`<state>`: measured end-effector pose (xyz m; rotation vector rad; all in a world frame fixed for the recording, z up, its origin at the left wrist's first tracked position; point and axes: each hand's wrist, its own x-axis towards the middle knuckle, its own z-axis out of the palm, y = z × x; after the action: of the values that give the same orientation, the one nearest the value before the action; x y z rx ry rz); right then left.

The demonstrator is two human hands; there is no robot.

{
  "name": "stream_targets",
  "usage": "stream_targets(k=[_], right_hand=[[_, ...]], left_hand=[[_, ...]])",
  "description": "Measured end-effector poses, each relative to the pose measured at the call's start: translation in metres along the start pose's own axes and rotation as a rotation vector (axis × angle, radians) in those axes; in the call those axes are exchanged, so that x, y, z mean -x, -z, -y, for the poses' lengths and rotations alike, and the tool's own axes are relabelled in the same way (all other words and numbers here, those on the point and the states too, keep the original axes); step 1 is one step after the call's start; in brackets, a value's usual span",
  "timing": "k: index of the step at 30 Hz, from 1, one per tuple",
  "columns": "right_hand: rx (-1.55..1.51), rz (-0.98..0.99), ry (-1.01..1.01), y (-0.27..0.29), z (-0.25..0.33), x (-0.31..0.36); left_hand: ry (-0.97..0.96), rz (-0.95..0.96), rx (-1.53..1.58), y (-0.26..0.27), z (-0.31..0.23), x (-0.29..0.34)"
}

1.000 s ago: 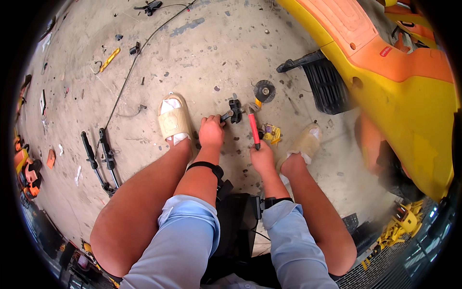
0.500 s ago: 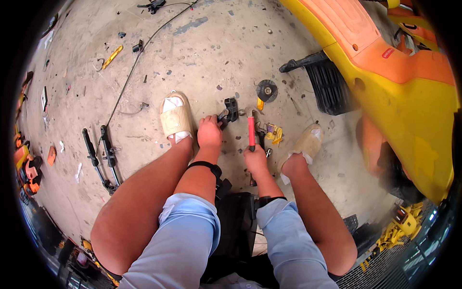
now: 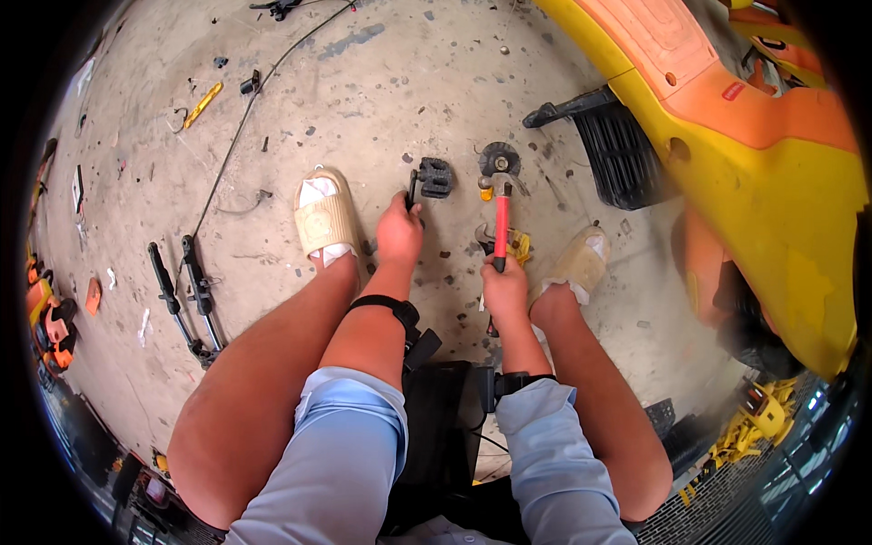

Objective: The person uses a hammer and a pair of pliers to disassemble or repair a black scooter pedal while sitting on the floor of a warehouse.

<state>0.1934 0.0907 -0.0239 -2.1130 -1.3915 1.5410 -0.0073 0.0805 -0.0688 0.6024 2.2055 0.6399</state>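
Observation:
My left hand (image 3: pixel 400 234) is closed on a black crank arm (image 3: pixel 412 189) with a black pedal (image 3: pixel 436 178) at its far end. The pedal sits low over or on the concrete floor; I cannot tell whether it touches. To the right, my right hand (image 3: pixel 505 289) grips a hammer (image 3: pixel 501 222) by its red and black handle, the head pointing away from me. Beyond the hammer head lies a dark round disc (image 3: pixel 499 160) with a metal centre. Partly behind the hammer are a wrench (image 3: pixel 485 238) and a yellow crumpled piece (image 3: pixel 520 243).
A yellow and orange vehicle body (image 3: pixel 763 191) with a black ribbed footrest (image 3: pixel 622 159) fills the right side. Two black shock absorbers (image 3: pixel 202 289) lie at left, beside a long cable (image 3: pixel 238 136). A yellow strip (image 3: pixel 203 104) lies farther off. My sandalled feet flank the tools.
My right hand has moved the hammer rightward and slightly forward. My left hand has shifted a little, and the crank arm now points away from me with the pedal slightly farther off.

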Motion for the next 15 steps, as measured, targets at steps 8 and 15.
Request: stream_targets(k=[8,15], right_hand=[[0.041,0.037,0.094,-0.006,0.057,0.005],[0.072,0.032,0.128,-0.003,0.112,0.002]], left_hand=[[-0.149,-0.171,-0.128,-0.015,0.004,-0.001],[-0.053,-0.138,-0.012,-0.006,-0.001,-0.005]])
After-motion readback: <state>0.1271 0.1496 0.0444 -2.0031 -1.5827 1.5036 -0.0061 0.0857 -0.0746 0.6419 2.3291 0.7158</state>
